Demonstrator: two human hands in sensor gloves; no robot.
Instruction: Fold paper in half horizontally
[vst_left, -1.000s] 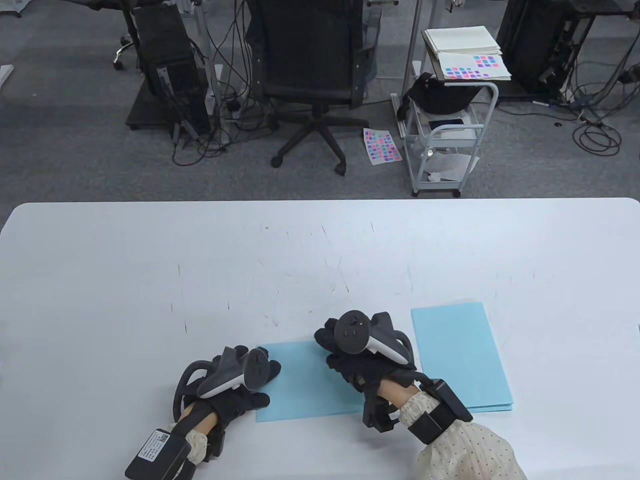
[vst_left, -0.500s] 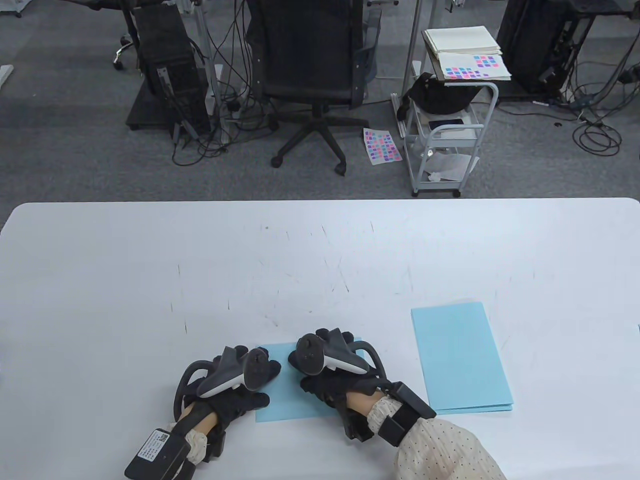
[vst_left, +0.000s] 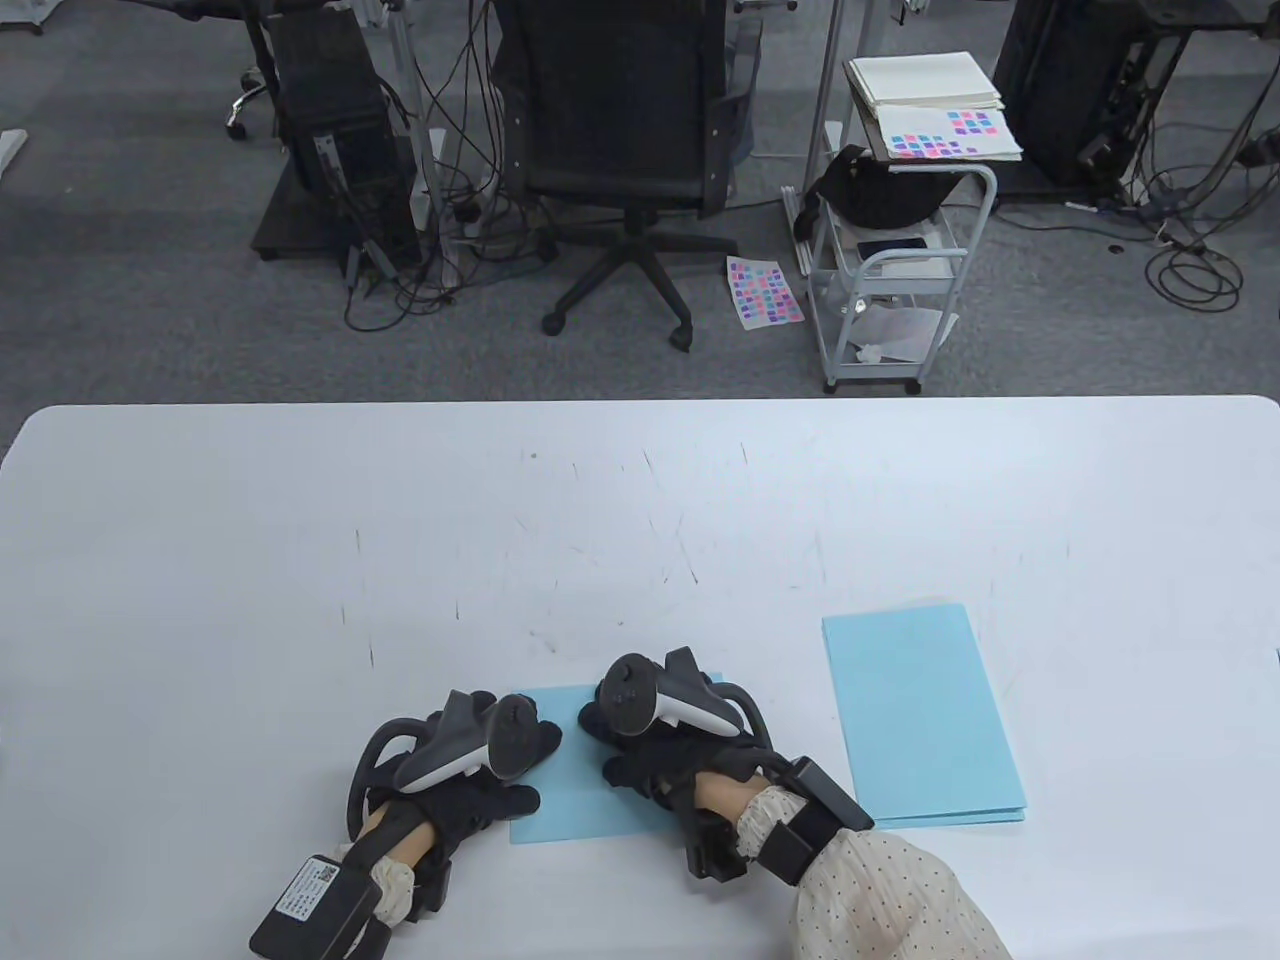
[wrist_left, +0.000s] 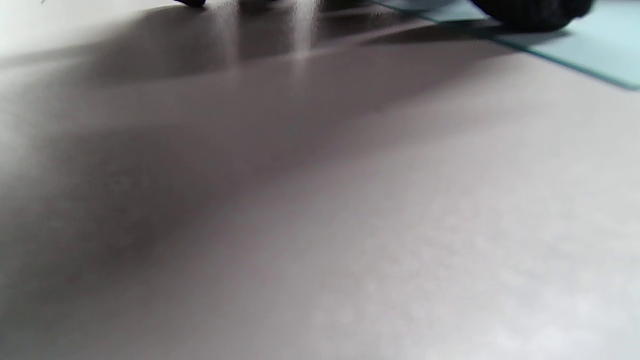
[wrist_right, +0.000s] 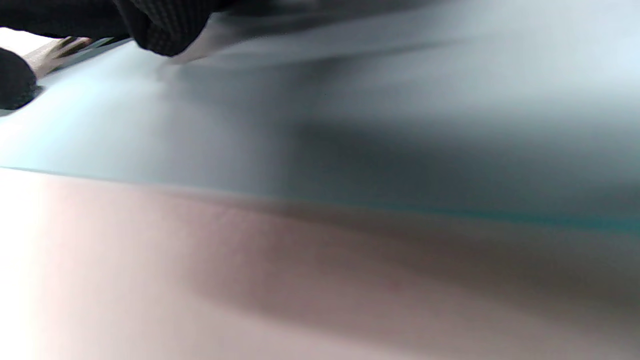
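Here the left hand in its black sensor glove lies flat on the left edge of the folded light-blue paper sheet, seemingly pinning it, while the right hand, at three o'clock from it, presses down on the sheet's right part, likely to set the crease. The sheet lies near the white table's six o'clock edge, with a stack of matching light-blue paper well apart at three o'clock. Trackers hide the fingers from above and both wrist views are blurred, so I cannot tell either hand's exact finger posture or where the crease runs.
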